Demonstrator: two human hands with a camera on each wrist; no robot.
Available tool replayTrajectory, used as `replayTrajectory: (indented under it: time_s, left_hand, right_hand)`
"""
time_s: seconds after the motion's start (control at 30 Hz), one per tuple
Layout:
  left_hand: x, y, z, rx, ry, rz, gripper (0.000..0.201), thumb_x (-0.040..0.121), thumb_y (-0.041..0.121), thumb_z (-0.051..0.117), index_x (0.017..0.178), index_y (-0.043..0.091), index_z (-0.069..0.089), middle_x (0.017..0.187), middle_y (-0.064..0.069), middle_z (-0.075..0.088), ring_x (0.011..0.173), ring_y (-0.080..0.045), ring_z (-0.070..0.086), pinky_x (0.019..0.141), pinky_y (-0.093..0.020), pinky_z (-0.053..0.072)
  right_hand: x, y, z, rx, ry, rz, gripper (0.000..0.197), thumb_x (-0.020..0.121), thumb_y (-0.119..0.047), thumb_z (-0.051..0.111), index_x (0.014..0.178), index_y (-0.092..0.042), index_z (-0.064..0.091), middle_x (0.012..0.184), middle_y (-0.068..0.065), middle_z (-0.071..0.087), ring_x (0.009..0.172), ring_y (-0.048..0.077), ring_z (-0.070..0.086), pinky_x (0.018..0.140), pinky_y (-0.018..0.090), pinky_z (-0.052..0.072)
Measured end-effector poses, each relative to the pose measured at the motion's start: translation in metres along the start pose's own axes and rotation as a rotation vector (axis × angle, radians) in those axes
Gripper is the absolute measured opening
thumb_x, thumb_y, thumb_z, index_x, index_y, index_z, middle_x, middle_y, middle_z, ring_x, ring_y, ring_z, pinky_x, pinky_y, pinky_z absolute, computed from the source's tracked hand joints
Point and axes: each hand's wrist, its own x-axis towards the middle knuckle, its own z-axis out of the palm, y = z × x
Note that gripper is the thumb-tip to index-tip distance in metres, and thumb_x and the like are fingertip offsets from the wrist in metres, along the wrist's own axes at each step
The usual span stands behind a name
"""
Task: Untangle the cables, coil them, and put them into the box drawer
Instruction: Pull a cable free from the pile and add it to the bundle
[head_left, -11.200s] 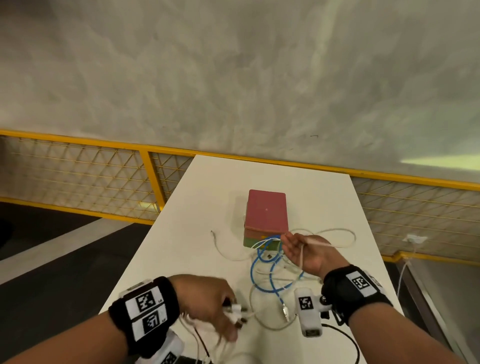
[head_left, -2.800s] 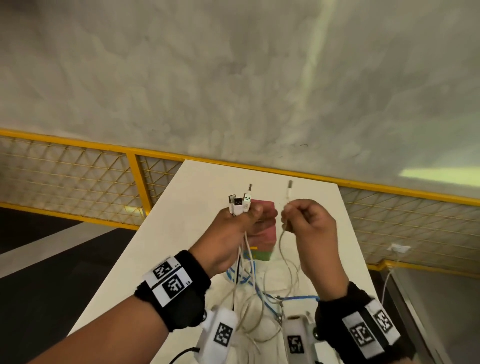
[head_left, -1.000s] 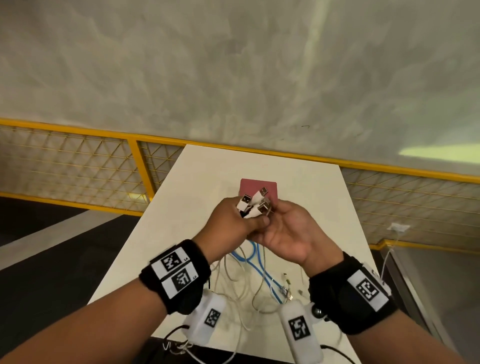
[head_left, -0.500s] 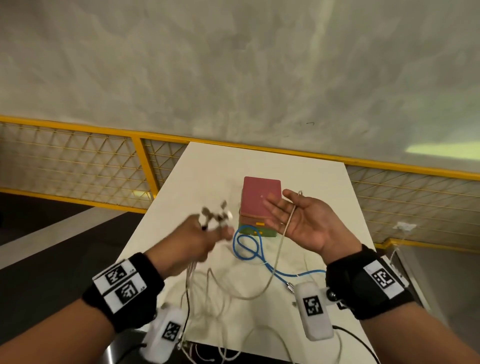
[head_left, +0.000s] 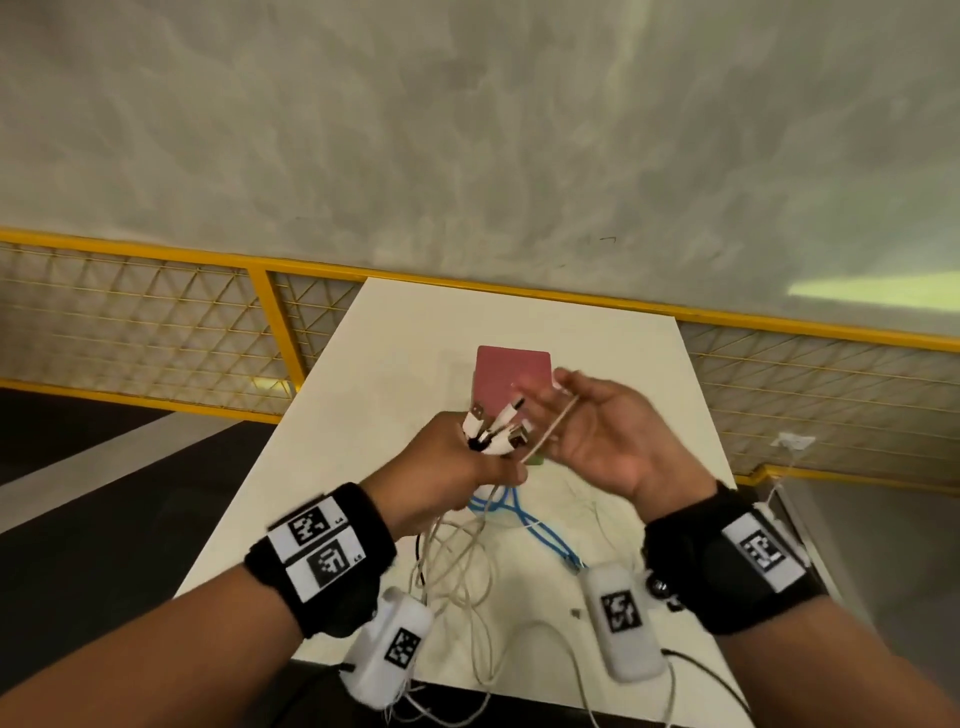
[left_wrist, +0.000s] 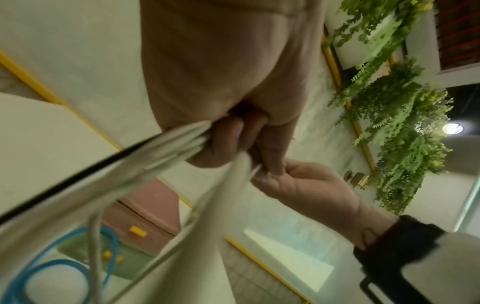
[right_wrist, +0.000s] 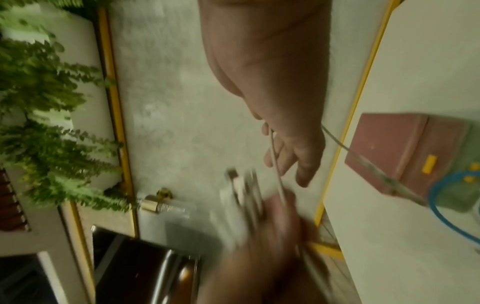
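The left hand (head_left: 457, 467) is fisted around a bunch of cables (head_left: 467, 551), mostly white with one black, held above the table (head_left: 395, 364). Their plugs (head_left: 493, 428) stick out of the top of the fist and fan up and away from the person, toward the box (head_left: 511, 374). Below the fist the cables hang down in loose loops to the table and trail over its near edge. In the left wrist view the fingers (left_wrist: 228, 144) curl tight around the strands, which run down and to the left from the fist.

The right hand (head_left: 597, 431) is just to the right of the left, palm turned toward it, fingers spread and nearly straight. One thin pale cable (head_left: 556, 423) lies slantwise across its fingers, its long axis running from the upper right down to the left fist. The right wrist view shows the same strand crossing the straight fingers (right_wrist: 293, 148); no finger pinches it.

A blue cable (head_left: 519, 514) lies looped on the table, right in front of the box and under the hands, partly crossed by the white loops. The box has a pink top and a green lower part with small yellow handles (left_wrist: 137, 230); its drawers look closed. The raised hands hide its front from the head view.

A yellow railing (head_left: 156, 249) with mesh runs behind the table, and green plants (left_wrist: 397, 102) hang on the wall to the side.
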Motion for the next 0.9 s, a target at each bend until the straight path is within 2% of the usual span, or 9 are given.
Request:
replayTrajectory:
  time_s: [0.13, 0.27, 0.33, 0.4, 0.5, 0.63, 0.77, 0.83, 0.9]
  left_hand:
    - [-0.009, -0.025, -0.024, 0.152, -0.219, -0.147, 0.018, 0.075, -0.001, 0.078, 0.076, 0.014, 0.068, 0.065, -0.001, 0.051, 0.049, -0.012, 0.032, 0.044, -0.02, 0.021]
    - [-0.017, -0.033, -0.031, 0.193, -0.369, -0.241, 0.012, 0.076, 0.009, 0.081, 0.08, 0.015, 0.071, 0.071, -0.006, 0.051, 0.051, -0.014, 0.03, 0.045, -0.024, 0.019]
    - [-0.012, -0.032, -0.032, 0.132, -0.277, -0.2, 0.009, 0.083, 0.012, 0.077, 0.081, 0.015, 0.068, 0.064, -0.004, 0.038, 0.049, -0.012, 0.024, 0.044, -0.022, 0.018]
    - [-0.002, -0.03, -0.034, -0.024, -0.047, -0.165, 0.011, 0.088, 0.012, 0.072, 0.082, 0.016, 0.063, 0.065, -0.006, 0.031, 0.045, -0.009, 0.023, 0.042, -0.019, 0.018]
    - [0.012, -0.02, -0.044, -0.212, 0.203, -0.143, 0.017, 0.092, 0.01, 0.065, 0.079, 0.018, 0.057, 0.06, 0.002, 0.028, 0.04, -0.006, 0.024, 0.041, -0.017, 0.018]
    - [0.017, -0.007, -0.054, -0.225, 0.257, -0.109, 0.019, 0.093, 0.015, 0.065, 0.077, 0.02, 0.057, 0.054, 0.007, 0.027, 0.042, -0.009, 0.024, 0.042, -0.022, 0.024]
    - [0.02, -0.011, -0.053, -0.241, 0.272, -0.104, 0.016, 0.092, 0.016, 0.066, 0.079, 0.02, 0.057, 0.056, 0.006, 0.026, 0.045, -0.012, 0.023, 0.046, -0.024, 0.026]
    - [0.02, -0.014, -0.05, -0.247, 0.275, -0.104, 0.018, 0.092, 0.016, 0.066, 0.077, 0.021, 0.057, 0.055, 0.006, 0.027, 0.044, -0.012, 0.025, 0.046, -0.025, 0.028]
    - [0.02, -0.017, -0.048, -0.248, 0.268, -0.105, 0.023, 0.092, 0.015, 0.066, 0.07, 0.022, 0.061, 0.053, 0.007, 0.029, 0.042, -0.011, 0.027, 0.046, -0.025, 0.029]
  right_hand:
    - [-0.011, -0.04, -0.021, 0.017, 0.057, -0.113, 0.025, 0.1, -0.019, 0.037, 0.083, -0.02, 0.054, 0.095, 0.01, 0.076, 0.093, 0.025, 0.074, 0.084, 0.049, 0.053]
    - [-0.024, -0.048, -0.025, -0.086, 0.095, -0.161, 0.019, 0.1, -0.019, 0.042, 0.088, -0.02, 0.056, 0.096, 0.01, 0.075, 0.096, 0.027, 0.073, 0.076, 0.05, 0.059]
    - [-0.031, -0.041, -0.021, -0.227, 0.096, -0.162, 0.019, 0.101, -0.021, 0.041, 0.091, -0.019, 0.056, 0.095, 0.011, 0.073, 0.091, 0.029, 0.072, 0.068, 0.045, 0.06]
    - [-0.038, -0.025, -0.016, -0.492, 0.048, -0.125, 0.019, 0.102, -0.021, 0.04, 0.093, -0.018, 0.056, 0.091, 0.013, 0.071, 0.086, 0.032, 0.07, 0.067, 0.041, 0.057]
    - [-0.046, 0.012, -0.015, -0.884, -0.123, 0.063, 0.012, 0.1, -0.014, 0.044, 0.097, -0.016, 0.056, 0.088, 0.014, 0.07, 0.08, 0.033, 0.069, 0.064, 0.034, 0.051]
    - [-0.053, 0.06, -0.02, -1.311, -0.304, 0.221, 0.025, 0.091, -0.003, 0.042, 0.103, -0.018, 0.058, 0.095, 0.011, 0.067, 0.085, 0.025, 0.065, 0.059, 0.025, 0.042]
    - [-0.052, 0.091, -0.031, -1.956, -0.541, 0.287, 0.039, 0.092, -0.015, 0.055, 0.131, -0.021, 0.051, 0.13, 0.005, 0.061, 0.118, 0.021, 0.055, 0.083, 0.025, 0.038]
    - [-0.049, 0.098, -0.039, -1.959, -0.68, 0.469, 0.056, 0.089, -0.017, 0.062, 0.14, -0.027, 0.042, 0.139, 0.003, 0.054, 0.125, 0.02, 0.051, 0.093, 0.027, 0.039]
    - [-0.041, 0.094, -0.05, -1.817, -0.672, 0.559, 0.061, 0.086, -0.013, 0.066, 0.14, -0.028, 0.043, 0.135, 0.002, 0.057, 0.117, 0.016, 0.056, 0.091, 0.027, 0.045]
